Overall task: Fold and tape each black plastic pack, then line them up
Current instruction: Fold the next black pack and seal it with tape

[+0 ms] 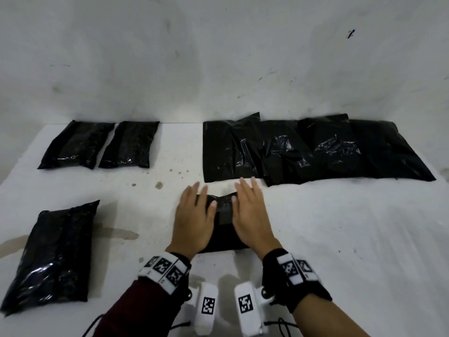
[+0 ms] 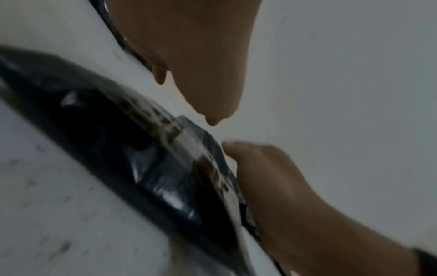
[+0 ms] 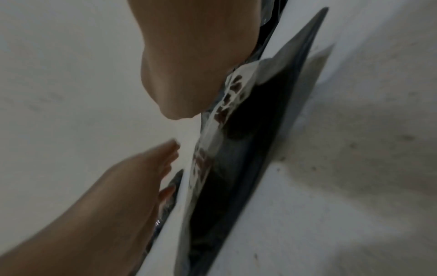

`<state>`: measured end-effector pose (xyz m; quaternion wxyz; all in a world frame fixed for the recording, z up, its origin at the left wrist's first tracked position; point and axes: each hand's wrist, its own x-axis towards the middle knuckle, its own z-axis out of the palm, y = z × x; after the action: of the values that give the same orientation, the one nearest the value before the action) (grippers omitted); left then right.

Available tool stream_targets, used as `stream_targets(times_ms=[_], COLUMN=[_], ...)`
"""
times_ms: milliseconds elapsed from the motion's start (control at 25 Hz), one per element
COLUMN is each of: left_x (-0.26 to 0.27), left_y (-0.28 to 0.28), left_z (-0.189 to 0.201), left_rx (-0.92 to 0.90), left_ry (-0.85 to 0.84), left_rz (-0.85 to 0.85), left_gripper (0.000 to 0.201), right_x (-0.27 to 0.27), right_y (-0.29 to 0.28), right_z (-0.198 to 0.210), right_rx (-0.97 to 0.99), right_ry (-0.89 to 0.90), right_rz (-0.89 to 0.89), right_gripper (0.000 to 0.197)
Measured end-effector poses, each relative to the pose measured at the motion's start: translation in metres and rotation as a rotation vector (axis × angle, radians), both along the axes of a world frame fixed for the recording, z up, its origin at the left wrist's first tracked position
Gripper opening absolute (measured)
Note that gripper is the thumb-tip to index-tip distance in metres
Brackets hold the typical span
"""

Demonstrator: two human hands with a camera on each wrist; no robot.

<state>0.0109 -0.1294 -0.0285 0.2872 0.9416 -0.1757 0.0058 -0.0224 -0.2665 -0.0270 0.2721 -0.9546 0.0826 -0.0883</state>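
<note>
Pressing flat with straight fingers, the left hand (image 1: pixel 194 220) and right hand (image 1: pixel 250 217) rest on a black pack (image 1: pixel 222 212) at the near middle of the white table (image 1: pixel 340 239), gripping nothing. A strip of tape (image 1: pixel 223 210) shows between them. Lifting too soon could probably let the springy fold pop open, peeling the tape.

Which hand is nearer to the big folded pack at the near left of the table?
Left. The left hand lies flat on the center pack, on the side toward the big folded pack. The right hand presses the center pack's far side.
</note>
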Motion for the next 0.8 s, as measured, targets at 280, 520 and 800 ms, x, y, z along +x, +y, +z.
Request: stream_targets(times_ms=[280, 520, 800], left_x=[-0.004, -0.002, -0.003], left_y=[-0.015, -0.015, -0.004], left_z=[-0.038, -0.039, -0.039], left_rx=[0.184, 0.154, 0.117], left_ry=[-0.055, -0.034, 0.053], left_rz=[-0.115, -0.112, -0.028], left_gripper=[0.056, 0.058, 0.085], right_x=[-0.001, 0.002, -0.005], right_y=[0.003, 0.001, 0.002], right_z=[-0.026, -0.028, -0.028], right_rx=[-0.211, -0.125, -0.071], right_ry=[0.222, 0.244, 0.201], right_rz=[0.094, 0.106, -0.050], right_gripper=[0.076, 0.072, 0.086])
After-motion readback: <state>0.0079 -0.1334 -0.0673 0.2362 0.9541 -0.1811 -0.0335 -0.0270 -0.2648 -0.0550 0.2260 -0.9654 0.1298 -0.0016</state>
